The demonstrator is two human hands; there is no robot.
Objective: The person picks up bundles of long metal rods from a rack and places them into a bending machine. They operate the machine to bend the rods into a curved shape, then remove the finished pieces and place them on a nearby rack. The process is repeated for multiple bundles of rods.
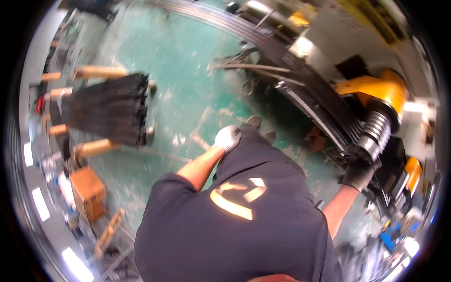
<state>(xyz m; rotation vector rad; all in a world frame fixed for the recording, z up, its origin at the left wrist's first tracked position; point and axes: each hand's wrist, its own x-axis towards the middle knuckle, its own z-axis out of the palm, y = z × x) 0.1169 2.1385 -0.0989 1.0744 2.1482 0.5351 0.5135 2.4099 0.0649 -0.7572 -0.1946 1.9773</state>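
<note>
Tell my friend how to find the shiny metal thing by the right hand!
Look to the picture's right for the big yellow machine. Below its curved end, just above the gloved right hand, is a silver cylinder. Its stacked, shiny rings set it apart from the smooth machine and the long dark bars nearby.

Left hand (228,138): in a pale glove, it is resting against the dark trousers (251,145).
Right hand (359,174): in a darker grey glove, it is touching the lower end of a ribbed metal cylinder (374,134); blur is hiding its exact grip.
Yellow machine arm (387,89): it is ending in that cylinder, just beside long dark rails (324,94).
Black strips (105,110): they are lying bundled across wooden beams (101,72), well apart from both hands.
Brown box (88,188): it is standing near the beams.
Green floor (164,42): it is showing pale scuffs.
</note>
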